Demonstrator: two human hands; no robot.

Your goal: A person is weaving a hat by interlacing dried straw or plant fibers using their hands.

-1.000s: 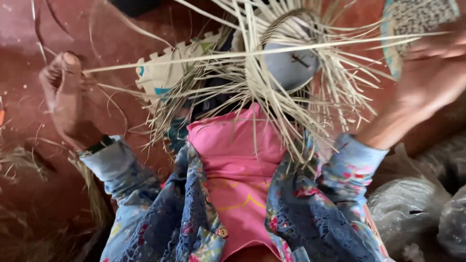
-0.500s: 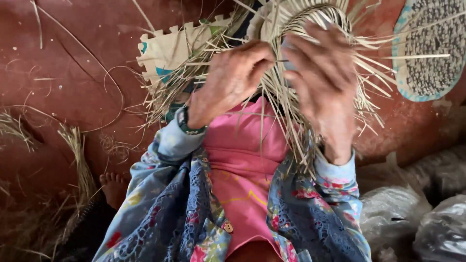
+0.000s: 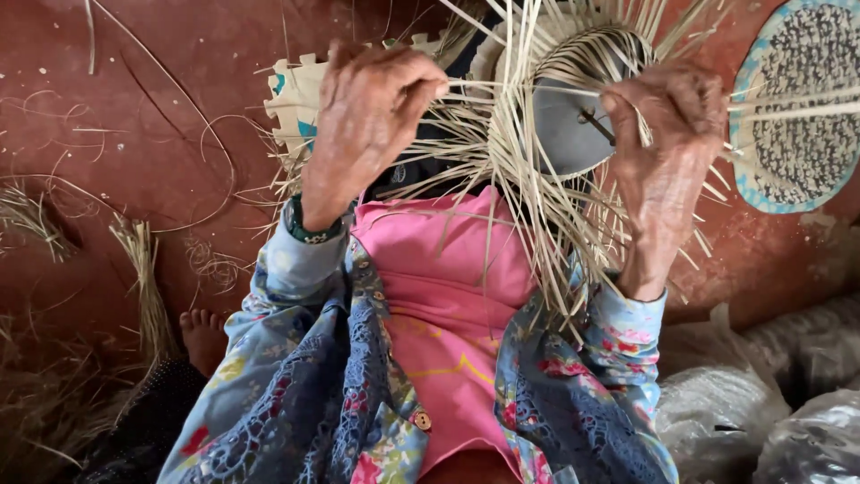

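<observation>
Two hands work a half-woven straw basket (image 3: 555,134) held above the lap. Left hand (image 3: 367,116) pinches a pale straw strand (image 3: 484,87) between thumb and fingers; right hand (image 3: 667,152) grips the loose spokes beside the grey mould (image 3: 560,130). Round blue-rimmed woven mat (image 3: 793,108) lies on the red floor (image 3: 134,134), upper right. Clear plastic bags (image 3: 770,394), contents unclear, sit lower right.
</observation>
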